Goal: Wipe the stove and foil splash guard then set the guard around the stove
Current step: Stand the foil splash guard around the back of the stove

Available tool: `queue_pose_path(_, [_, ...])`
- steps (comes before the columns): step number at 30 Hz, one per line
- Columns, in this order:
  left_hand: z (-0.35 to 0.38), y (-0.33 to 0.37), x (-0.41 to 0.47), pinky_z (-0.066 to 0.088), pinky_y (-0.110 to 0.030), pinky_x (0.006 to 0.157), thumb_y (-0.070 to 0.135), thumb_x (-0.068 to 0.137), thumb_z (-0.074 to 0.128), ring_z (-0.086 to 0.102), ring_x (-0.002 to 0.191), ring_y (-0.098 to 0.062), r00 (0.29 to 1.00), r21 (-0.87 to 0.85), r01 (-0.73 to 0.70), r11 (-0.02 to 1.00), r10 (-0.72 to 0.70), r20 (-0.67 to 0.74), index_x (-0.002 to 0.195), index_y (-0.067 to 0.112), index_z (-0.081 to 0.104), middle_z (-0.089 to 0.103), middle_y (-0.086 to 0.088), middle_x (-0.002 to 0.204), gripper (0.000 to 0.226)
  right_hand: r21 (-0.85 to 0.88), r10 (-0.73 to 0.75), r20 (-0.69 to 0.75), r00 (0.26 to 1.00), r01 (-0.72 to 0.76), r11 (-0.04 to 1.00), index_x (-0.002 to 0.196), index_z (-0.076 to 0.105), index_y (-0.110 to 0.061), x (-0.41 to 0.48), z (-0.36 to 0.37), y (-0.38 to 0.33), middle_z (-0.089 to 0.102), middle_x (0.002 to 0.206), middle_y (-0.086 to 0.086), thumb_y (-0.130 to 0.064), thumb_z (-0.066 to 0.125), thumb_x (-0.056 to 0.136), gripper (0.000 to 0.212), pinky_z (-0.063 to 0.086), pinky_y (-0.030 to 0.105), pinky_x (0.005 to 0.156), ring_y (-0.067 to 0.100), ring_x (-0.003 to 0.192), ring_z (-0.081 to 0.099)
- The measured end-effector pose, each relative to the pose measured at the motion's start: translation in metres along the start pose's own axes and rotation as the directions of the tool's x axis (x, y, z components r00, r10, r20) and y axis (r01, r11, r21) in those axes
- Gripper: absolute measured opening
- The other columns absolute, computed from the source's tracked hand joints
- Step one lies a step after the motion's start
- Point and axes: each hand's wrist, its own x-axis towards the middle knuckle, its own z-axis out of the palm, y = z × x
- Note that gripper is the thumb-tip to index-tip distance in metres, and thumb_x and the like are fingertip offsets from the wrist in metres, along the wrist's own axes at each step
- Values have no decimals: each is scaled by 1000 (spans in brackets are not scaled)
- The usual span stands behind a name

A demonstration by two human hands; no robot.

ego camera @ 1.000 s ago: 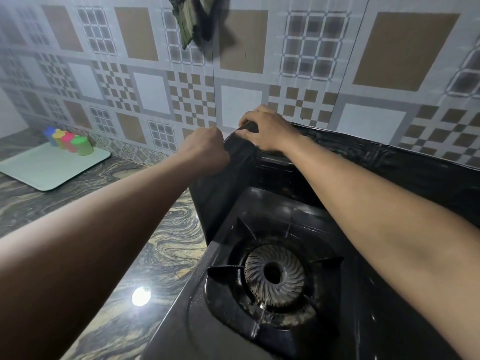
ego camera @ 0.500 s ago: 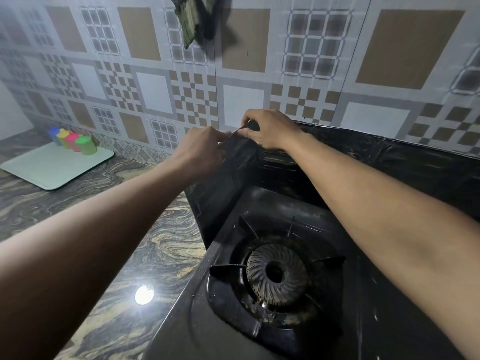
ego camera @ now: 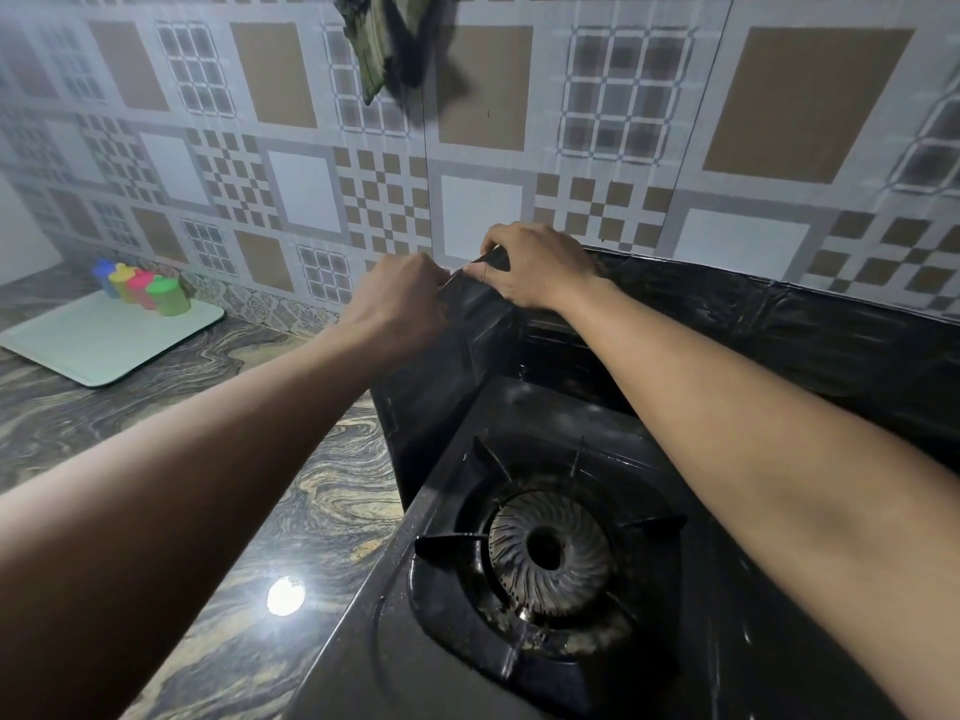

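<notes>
In the head view, the guard (ego camera: 779, 330) is seen standing around the back and the left side of the stove (ego camera: 701, 589), close to the tiled wall (ego camera: 519, 122). Its top corner is pinched by both hands: the left hand (ego camera: 400, 298) is closed on the edge of the side panel, and the right hand (ego camera: 540, 267) is closed on the fold where the two panels meet.

Some risks can be judged from here. The guard looks thin and crinkled, so it may be torn or bent wrongly if the corner is pulled too hard. The side panel hangs with a lean and seems not well supported; if it is released early, it may fall onto the burner (ego camera: 548, 548) or outward to the counter (ego camera: 208, 444).

The guard is black, glossy and wrinkled, like a sheet. The stove top is dark and shiny, with crumbs around the round, ribbed metal burner. The counter is polished, with marble swirls. A pale flat tray (ego camera: 78, 350) with coloured cups (ego camera: 140, 288) stands well apart at the left. A dark cloth (ego camera: 389, 44) hangs on the wall
</notes>
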Motion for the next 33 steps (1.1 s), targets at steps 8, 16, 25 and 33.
queue_pose_path(8, [0,4,6,62,-46,78,22,77,66,69,90,-35,995,9,88,996,-88,39,107,1,72,67,-9,93,37,25,23,73,997,-25,999,142,49,-24,-5,-12,16,52,144,3,-48,61,92,57,40,45,106,28,133,44])
queue_pose_path(16, [5,25,21,30,-25,47,23,78,66,45,52,-22,986,-13,117,993,-114,118,60,6,52,48,-7,60,28,-50,142,53,988,-139,989,143,47,-19,-22,-19,40,52,137,10,2,55,89,58,49,46,96,32,123,52])
queue_pose_path(25, [13,39,45,44,-28,50,13,73,65,62,65,-31,990,8,72,997,-72,121,78,3,65,61,-14,71,11,-262,159,-94,983,-179,948,118,62,-8,-43,-27,69,60,115,11,11,58,79,44,50,48,88,34,111,54])
queue_pose_path(33, [20,47,70,47,-33,57,6,76,64,55,62,-28,996,88,0,996,-8,90,78,5,63,55,-12,70,3,-341,234,-203,951,-293,893,108,65,-6,-56,-35,83,63,111,13,6,57,85,27,43,47,92,35,107,52])
